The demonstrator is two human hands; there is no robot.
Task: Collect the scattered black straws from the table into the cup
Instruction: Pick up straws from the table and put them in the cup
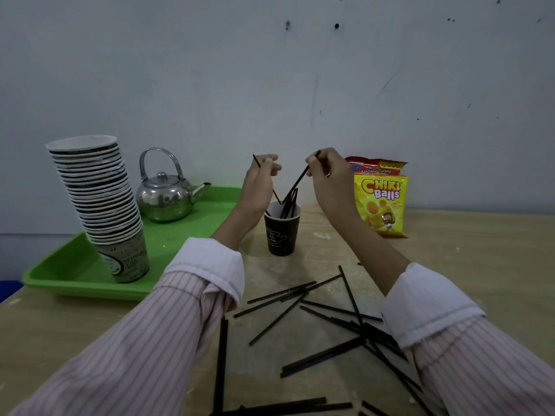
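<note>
Okay: yellow bag point(380, 205) reads "Chiki Balls", "Kentang Goreng"; dark cup point(281, 237) print unreadable, black straws point(290, 202) standing inside. Left hand point(260, 183) and right hand point(329, 175) each pinch a straw point(256, 160) above cup; loose straws point(322, 356) scattered on table point(480, 253) nearby.

Each hand point(260, 178) point(329, 172) pinches a black straw point(298, 180) over the cup point(281, 232).

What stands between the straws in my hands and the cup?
Nothing visible. The left hand pinches the left straw, the right hand the right straw; both slant down into the open paper cup, shared only with the standing straws.
</note>
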